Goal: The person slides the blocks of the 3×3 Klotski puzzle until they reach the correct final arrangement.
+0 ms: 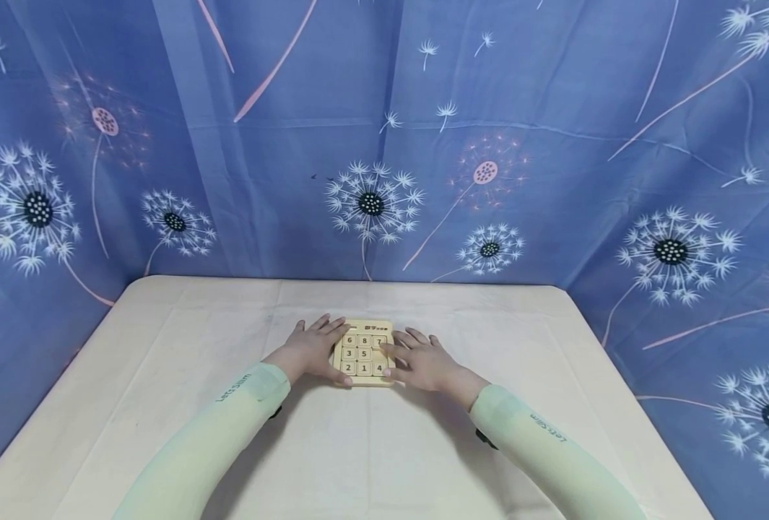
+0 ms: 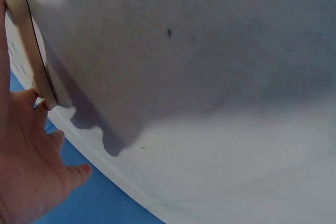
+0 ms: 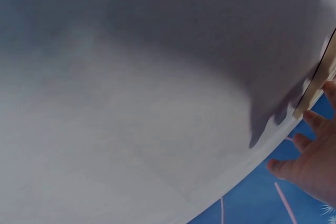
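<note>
A pale yellow number slide puzzle (image 1: 364, 354) lies flat on the table in the head view. Its square tiles read 6, 8, 7 on top, 3 and 5 in the middle, then 2, 1, 4; the middle row's right slot holds no tile. My left hand (image 1: 309, 351) holds the frame's left side, thumb at the lower corner, index finger at the upper. From the right, my right hand (image 1: 427, 364) reaches its index finger over the slot just below the 7, with its thumb by the lower right edge. Each wrist view shows the puzzle's side edge (image 2: 32, 51) (image 3: 318, 81).
A cream cloth covers the table (image 1: 371, 455). Behind and beside it hangs a blue curtain (image 1: 280, 195) with a dandelion print. Pale green sleeves (image 1: 209, 433) cover both forearms.
</note>
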A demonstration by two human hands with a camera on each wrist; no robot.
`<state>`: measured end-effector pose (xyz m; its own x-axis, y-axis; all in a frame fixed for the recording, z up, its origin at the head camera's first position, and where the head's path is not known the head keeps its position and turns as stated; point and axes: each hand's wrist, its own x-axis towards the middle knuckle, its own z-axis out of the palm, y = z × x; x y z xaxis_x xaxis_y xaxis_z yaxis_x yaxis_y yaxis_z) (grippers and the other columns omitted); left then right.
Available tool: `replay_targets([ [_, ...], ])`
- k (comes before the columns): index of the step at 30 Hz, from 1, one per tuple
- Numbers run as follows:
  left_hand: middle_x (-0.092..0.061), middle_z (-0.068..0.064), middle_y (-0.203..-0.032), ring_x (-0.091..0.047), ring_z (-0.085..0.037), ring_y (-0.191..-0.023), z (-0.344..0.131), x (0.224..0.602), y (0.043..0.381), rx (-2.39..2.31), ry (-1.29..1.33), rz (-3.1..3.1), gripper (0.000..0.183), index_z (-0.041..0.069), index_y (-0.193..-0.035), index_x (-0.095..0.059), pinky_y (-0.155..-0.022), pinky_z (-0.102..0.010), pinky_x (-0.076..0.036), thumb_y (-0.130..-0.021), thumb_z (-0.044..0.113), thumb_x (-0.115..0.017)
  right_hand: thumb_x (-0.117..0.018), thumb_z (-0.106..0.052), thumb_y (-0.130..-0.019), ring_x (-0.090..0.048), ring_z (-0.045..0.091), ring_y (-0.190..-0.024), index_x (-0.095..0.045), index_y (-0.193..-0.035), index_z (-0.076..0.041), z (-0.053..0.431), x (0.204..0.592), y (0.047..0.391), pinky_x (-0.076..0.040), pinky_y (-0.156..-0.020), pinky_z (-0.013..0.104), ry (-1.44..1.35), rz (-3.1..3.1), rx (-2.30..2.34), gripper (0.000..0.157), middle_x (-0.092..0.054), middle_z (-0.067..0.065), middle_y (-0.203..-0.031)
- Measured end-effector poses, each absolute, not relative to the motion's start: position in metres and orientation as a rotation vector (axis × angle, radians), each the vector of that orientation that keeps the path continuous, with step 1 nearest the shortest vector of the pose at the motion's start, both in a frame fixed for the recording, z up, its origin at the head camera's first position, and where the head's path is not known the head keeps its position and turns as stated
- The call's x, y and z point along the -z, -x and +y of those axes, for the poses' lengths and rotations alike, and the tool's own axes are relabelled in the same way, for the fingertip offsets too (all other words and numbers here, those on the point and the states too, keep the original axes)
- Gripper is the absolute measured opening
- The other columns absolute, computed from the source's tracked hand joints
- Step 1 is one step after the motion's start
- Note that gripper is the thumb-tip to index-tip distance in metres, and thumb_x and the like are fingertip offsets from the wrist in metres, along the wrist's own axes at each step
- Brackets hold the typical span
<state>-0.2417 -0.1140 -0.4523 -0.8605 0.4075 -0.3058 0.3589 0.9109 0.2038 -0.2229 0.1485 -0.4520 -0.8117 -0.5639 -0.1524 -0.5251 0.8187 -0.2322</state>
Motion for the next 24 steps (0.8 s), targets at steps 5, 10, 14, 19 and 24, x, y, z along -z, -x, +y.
replay_targets([
  [5,-0.017,-0.002,-0.175,-0.012,-0.034,-0.163,-0.1137,0.4529,0.2417,-0.211,-0.571,2.726,0.120,0.015,-0.164,-0.024,-0.127,-0.070,-0.014,-0.073,0.071,-0.079,-0.051,-0.056,-0.102,-0.027,0.044,-0.156,-0.048,-0.154,-0.024,0.1486,0.4522,0.2238,-0.026,-0.120,0.076,0.838,2.783,0.263,0.061,-0.034,0.015,-0.168],
  [10,-0.017,-0.002,-0.175,-0.012,-0.034,-0.163,-0.1143,0.4530,0.2424,-0.210,-0.570,2.732,0.121,0.015,-0.164,-0.024,-0.127,-0.070,-0.014,-0.073,0.072,-0.078,-0.051,-0.056,-0.102,-0.027,0.044,-0.156,-0.049,-0.154,-0.024,0.1487,0.4508,0.2244,-0.026,-0.120,0.076,0.830,2.781,0.264,0.061,-0.034,0.015,-0.167],
  [14,-0.017,-0.002,-0.174,-0.012,-0.034,-0.162,-0.1150,0.4536,0.2432,-0.206,-0.568,2.738,0.121,0.014,-0.164,-0.024,-0.127,-0.070,-0.014,-0.073,0.072,-0.078,-0.050,-0.056,-0.103,-0.026,0.044,-0.156,-0.048,-0.154,-0.024,0.1484,0.4504,0.2251,-0.026,-0.120,0.075,0.828,2.773,0.270,0.061,-0.033,0.015,-0.168],
  [19,-0.017,-0.001,-0.175,-0.012,-0.034,-0.163,-0.1150,0.4541,0.2430,-0.200,-0.569,2.731,0.121,0.016,-0.165,-0.023,-0.127,-0.070,-0.013,-0.073,0.073,-0.078,-0.050,-0.056,-0.103,-0.026,0.045,-0.156,-0.047,-0.155,-0.023,0.1478,0.4508,0.2255,-0.027,-0.120,0.074,0.836,2.768,0.276,0.062,-0.033,0.016,-0.168],
  [24,-0.017,-0.002,-0.175,-0.012,-0.034,-0.163,-0.1149,0.4543,0.2427,-0.207,-0.572,2.727,0.120,0.015,-0.164,-0.024,-0.127,-0.070,-0.013,-0.073,0.072,-0.078,-0.050,-0.056,-0.103,-0.026,0.045,-0.156,-0.047,-0.155,-0.023,0.1478,0.4502,0.2256,-0.027,-0.121,0.074,0.842,2.766,0.269,0.062,-0.032,0.017,-0.168],
])
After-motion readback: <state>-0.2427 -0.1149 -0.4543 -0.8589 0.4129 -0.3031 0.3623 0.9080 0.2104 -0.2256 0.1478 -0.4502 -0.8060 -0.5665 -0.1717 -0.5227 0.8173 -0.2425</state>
